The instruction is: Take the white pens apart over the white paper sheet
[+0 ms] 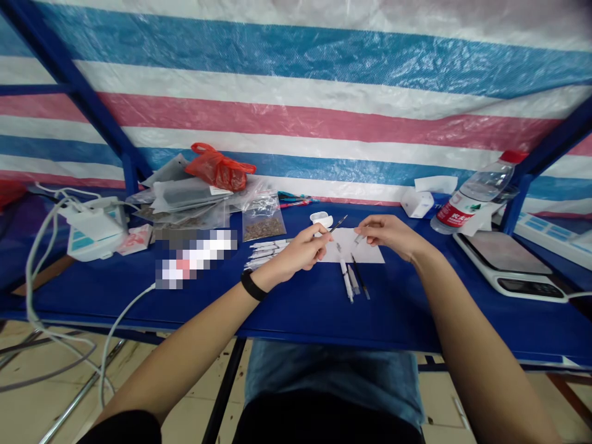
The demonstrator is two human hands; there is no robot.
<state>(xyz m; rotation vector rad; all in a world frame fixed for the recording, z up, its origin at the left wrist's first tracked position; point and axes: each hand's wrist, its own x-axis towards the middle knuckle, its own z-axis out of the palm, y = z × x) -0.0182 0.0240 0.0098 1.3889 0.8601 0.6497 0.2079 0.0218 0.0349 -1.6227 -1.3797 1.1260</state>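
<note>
My left hand (pixel 305 250), a black band on its wrist, is closed on a thin dark pen refill (pixel 339 223) whose tip points up and to the right. Between the thumb and fingers of my right hand (pixel 386 235) is a small clear pen part (pixel 359 239), partly covered. Both hands are over a white sheet of paper (pixel 375 254). A white pen (pixel 346 282), a translucent pen barrel (pixel 353 280) and another dark refill (pixel 362 282) lie at its front edge. Beside my left hand are several white pens (pixel 264 248), partly hidden by it.
A small white case (pixel 321 219) sits behind the paper. Bags of brown bits (pixel 263 225), a red plastic bag (pixel 219 168) and coloured pens (pixel 296 200) lie back left. To the right stand a water bottle (pixel 476 194) and a scale (pixel 509 265). Cables (pixel 34 271) hang at left.
</note>
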